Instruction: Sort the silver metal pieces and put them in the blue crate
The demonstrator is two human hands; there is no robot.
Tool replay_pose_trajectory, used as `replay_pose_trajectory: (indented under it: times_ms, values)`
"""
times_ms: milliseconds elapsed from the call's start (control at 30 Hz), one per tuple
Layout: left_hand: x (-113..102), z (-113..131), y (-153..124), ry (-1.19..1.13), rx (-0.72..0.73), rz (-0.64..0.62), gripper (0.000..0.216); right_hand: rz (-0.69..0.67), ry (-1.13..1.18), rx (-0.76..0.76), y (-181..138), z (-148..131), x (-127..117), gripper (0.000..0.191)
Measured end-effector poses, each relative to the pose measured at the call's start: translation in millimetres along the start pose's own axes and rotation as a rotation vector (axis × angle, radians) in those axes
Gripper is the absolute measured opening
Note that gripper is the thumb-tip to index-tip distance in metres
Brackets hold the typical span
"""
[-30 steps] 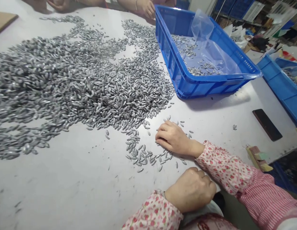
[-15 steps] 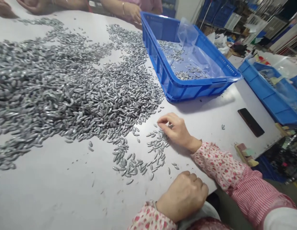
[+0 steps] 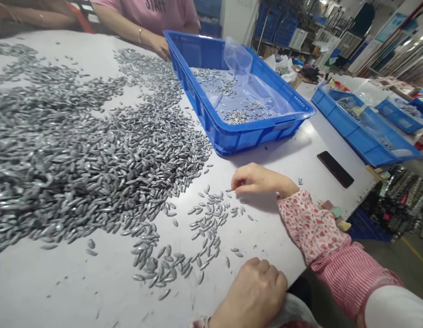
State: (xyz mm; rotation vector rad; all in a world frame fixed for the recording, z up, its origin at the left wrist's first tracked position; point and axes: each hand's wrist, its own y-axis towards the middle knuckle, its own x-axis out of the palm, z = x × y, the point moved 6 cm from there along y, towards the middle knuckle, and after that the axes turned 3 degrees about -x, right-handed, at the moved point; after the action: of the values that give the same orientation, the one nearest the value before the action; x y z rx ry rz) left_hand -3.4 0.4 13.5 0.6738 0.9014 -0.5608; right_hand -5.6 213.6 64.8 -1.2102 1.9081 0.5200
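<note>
A broad heap of small silver oval metal pieces (image 3: 78,150) covers the white table (image 3: 293,159). A smaller scatter of the same pieces (image 3: 204,218) lies in front of me. My right hand (image 3: 261,180), in a pink flowered sleeve, hovers just right of that scatter with thumb and fingertips pinched together; what they pinch is too small to see. My left hand (image 3: 252,294) is curled into a fist at the table's near edge, its fingers tucked under and hiding anything inside.
A blue crate (image 3: 231,136) lined with clear plastic holds some pieces, beyond my right hand. A dark phone (image 3: 335,169) lies right of it. More blue crates (image 3: 361,136) stand on the far right. Another person's hand (image 3: 159,45) works at the table's far side.
My right hand rose off the small scatter, shifted a little right and closed into a pinch. My left fist stayed at the table's edge. The view swung to the right.
</note>
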Motion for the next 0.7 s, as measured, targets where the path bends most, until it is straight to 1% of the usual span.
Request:
replay_pose_trajectory:
  times_ms: [67, 167, 300, 400, 533, 600, 700]
  values:
    - [-0.2, -0.3, -0.2, -0.004, 0.002, 0.009, 0.024, -0.062, -0.039, -0.054, 2.2, -3.3, 9.3, 0.008]
    - [0.1, -1.3, 0.0, -0.012, 0.005, 0.003, 0.025, -0.084, -0.125, -0.090, 6.2, -4.7, 20.5, 0.013]
    - [-0.9, -1.9, 0.5, -0.019, -0.002, -0.011, 0.025, -0.117, -0.127, -0.102, 9.6, -2.9, 31.4, 0.009]
    - [-1.7, -1.1, 0.4, -0.020, -0.005, -0.012, 0.024, -0.115, -0.122, -0.063, 11.4, 1.9, 34.4, 0.013]
    - [0.5, -0.8, 0.1, -0.014, -0.005, -0.018, 0.022, -0.062, -0.141, -0.017, 12.6, 5.0, 31.7, 0.009]
    - [1.9, -1.1, -0.2, -0.013, -0.005, -0.014, 0.022, -0.044, -0.143, -0.053, 12.0, 1.3, 29.4, 0.009]
    - [3.5, -1.1, -0.5, -0.009, 0.000, -0.011, 0.023, -0.099, -0.096, -0.169, 9.7, -8.3, 31.3, 0.005]
